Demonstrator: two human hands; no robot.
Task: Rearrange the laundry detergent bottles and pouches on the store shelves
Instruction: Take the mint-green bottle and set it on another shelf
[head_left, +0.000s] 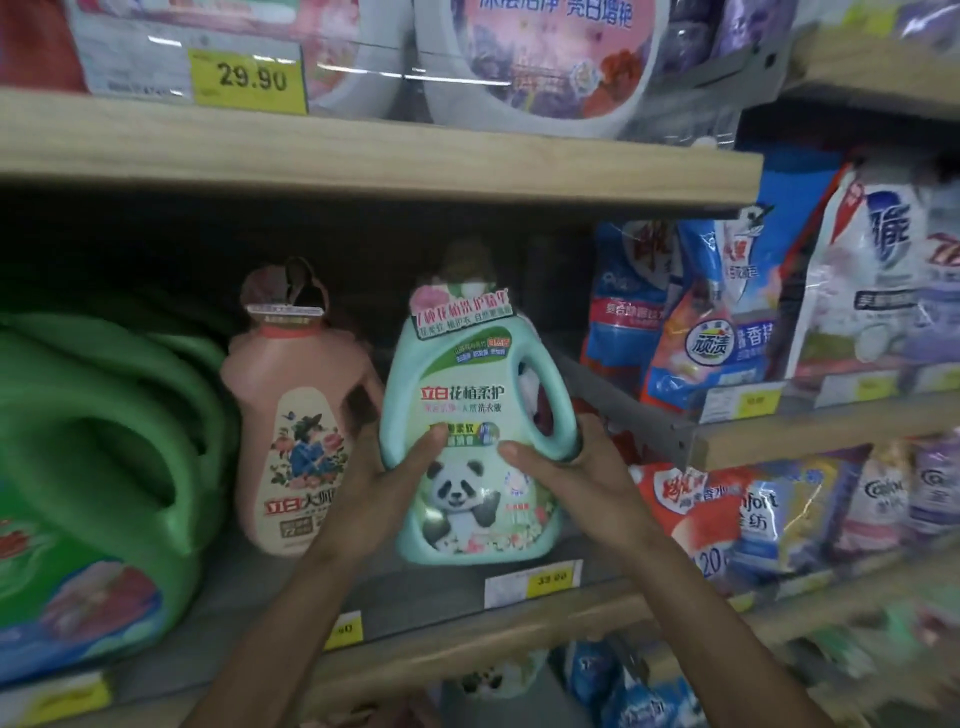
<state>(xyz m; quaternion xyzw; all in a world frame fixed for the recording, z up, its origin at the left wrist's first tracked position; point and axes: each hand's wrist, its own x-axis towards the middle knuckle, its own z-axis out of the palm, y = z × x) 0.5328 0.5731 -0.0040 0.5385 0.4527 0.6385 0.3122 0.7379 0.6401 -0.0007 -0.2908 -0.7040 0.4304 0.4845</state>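
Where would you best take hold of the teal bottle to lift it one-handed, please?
By the loop handle on the right side of the teal bottle, coming from the right: it is roughly upright, label forward, and the loop is open for fingers. The right hand holds just below it.

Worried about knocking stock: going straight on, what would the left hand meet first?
The teal bottle that the left hand grips; beyond it probably the dark shelf back, not the pink bottle; depth unclear.

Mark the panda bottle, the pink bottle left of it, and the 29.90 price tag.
teal panda bottle (467, 397): head view, front label above the panda.
pink bottle (298, 441): head view, front label illustration.
29.90 price tag (250, 79): head view, yellow panel digits.
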